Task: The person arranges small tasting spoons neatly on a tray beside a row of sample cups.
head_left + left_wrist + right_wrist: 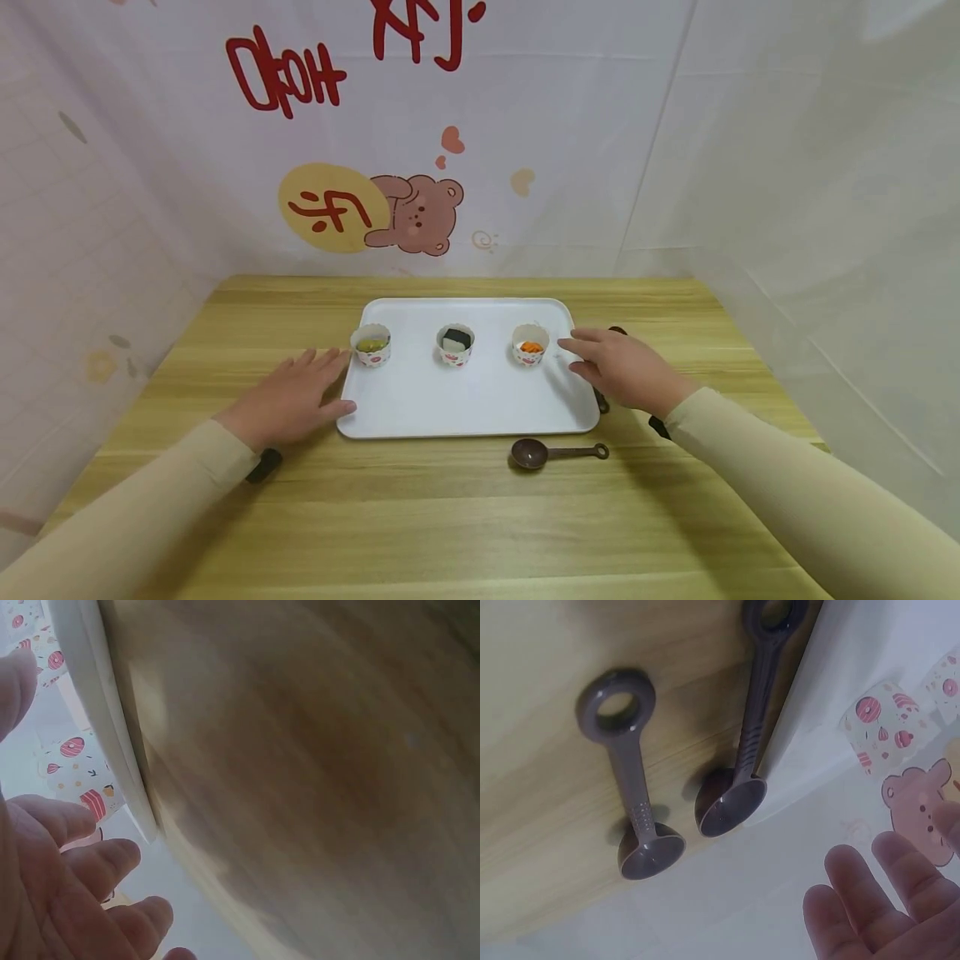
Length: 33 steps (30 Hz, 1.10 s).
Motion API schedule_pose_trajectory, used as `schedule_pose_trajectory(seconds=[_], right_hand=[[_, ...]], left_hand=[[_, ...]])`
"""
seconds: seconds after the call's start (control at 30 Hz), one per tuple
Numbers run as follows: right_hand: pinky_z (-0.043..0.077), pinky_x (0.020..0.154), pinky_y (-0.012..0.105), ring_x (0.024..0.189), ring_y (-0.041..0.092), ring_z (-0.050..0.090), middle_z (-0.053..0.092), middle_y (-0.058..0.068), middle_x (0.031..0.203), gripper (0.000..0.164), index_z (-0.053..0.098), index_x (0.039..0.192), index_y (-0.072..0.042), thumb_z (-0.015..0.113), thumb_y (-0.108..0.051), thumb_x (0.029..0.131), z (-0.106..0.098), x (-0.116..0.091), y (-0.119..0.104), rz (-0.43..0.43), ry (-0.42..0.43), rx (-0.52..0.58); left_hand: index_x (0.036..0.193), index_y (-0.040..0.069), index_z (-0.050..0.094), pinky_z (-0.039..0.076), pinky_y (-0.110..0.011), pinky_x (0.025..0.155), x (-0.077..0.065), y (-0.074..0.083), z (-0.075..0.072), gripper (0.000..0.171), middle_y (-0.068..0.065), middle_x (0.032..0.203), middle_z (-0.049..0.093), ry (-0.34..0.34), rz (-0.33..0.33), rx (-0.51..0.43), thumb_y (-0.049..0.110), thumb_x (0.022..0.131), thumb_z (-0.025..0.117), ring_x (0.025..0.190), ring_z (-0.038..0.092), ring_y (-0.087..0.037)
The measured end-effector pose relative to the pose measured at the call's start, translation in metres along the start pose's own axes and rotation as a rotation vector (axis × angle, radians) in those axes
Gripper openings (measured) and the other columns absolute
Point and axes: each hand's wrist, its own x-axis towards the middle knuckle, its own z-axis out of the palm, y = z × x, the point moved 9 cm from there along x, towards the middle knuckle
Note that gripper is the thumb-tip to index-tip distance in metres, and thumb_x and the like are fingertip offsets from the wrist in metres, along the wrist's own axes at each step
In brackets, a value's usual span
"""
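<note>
A white tray (465,408) carries three patterned paper cups in a row. The left cup (373,360) holds yellow-green pieces, the middle cup (454,359) a dark green and a whitish piece, the right cup (528,359) orange bits. My left hand (288,400) is at the tray's left edge by the left cup, fingers spread and holding nothing; whether it touches the tray I cannot tell. Over the right edge hovers my empty right hand (622,367), fingertips pointing toward the right cup. Beneath it, two dark brown measuring spoons (630,772) lie beside the tray, partly hidden in the head view.
Another brown measuring spoon (529,454) lies in front of the tray, handle to the right. All stands on a wood-grain table (390,525). A white cloth (555,100) with a printed bear and red characters hangs behind, and pale sheets flank both sides.
</note>
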Motion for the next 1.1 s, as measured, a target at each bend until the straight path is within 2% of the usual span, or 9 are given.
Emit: schedule_pose_trajectory(seconds=[0.33, 0.6, 0.73, 0.9, 1.1], right_hand=[[0.060, 0.098, 0.051, 0.119, 0.035, 0.071, 0.073, 0.018, 0.131, 0.041, 0.070, 0.137, -0.006, 0.076, -0.016, 0.098, 0.004, -0.008, -0.010, -0.051, 0.003, 0.006], [0.061, 0.089, 0.043, 0.106, 0.024, 0.074, 0.077, 0.006, 0.119, 0.039, 0.072, 0.135, -0.011, 0.076, -0.015, 0.097, 0.008, -0.016, -0.021, -0.070, -0.035, 0.006], [0.061, 0.083, 0.038, 0.097, 0.019, 0.073, 0.077, 0.001, 0.111, 0.038, 0.074, 0.132, -0.014, 0.079, -0.016, 0.095, 0.011, -0.020, -0.029, -0.121, -0.050, -0.016], [0.060, 0.079, 0.032, 0.092, 0.014, 0.071, 0.076, 0.000, 0.106, 0.035, 0.076, 0.128, -0.014, 0.080, -0.014, 0.094, 0.015, -0.025, -0.040, -0.211, -0.080, 0.024], [0.058, 0.077, 0.029, 0.088, 0.010, 0.066, 0.075, -0.005, 0.101, 0.028, 0.079, 0.122, -0.018, 0.079, -0.015, 0.094, 0.018, -0.033, -0.048, -0.245, -0.151, 0.059]], left_hand=[[0.164, -0.001, 0.030, 0.029, -0.070, 0.122, -0.003, 0.002, 0.008, 0.089, -0.024, 0.169, 0.034, -0.030, 0.043, 0.001, 0.056, 0.103, 0.060, 0.151, 0.032, -0.060], [0.163, -0.001, 0.032, 0.035, -0.067, 0.121, -0.005, 0.003, 0.013, 0.088, -0.026, 0.167, 0.038, -0.042, 0.068, -0.018, 0.057, 0.103, 0.060, 0.150, 0.037, -0.057], [0.164, -0.001, 0.032, 0.035, -0.067, 0.121, -0.005, 0.002, 0.015, 0.089, -0.025, 0.167, 0.038, -0.053, 0.059, -0.028, 0.058, 0.103, 0.059, 0.150, 0.037, -0.057], [0.164, 0.000, 0.032, 0.035, -0.068, 0.120, -0.005, 0.001, 0.016, 0.088, -0.025, 0.167, 0.038, -0.062, 0.051, -0.032, 0.058, 0.103, 0.058, 0.150, 0.036, -0.058], [0.164, 0.001, 0.031, 0.034, -0.068, 0.120, -0.005, 0.001, 0.016, 0.087, -0.025, 0.167, 0.037, -0.076, 0.047, -0.043, 0.057, 0.104, 0.058, 0.151, 0.034, -0.058]])
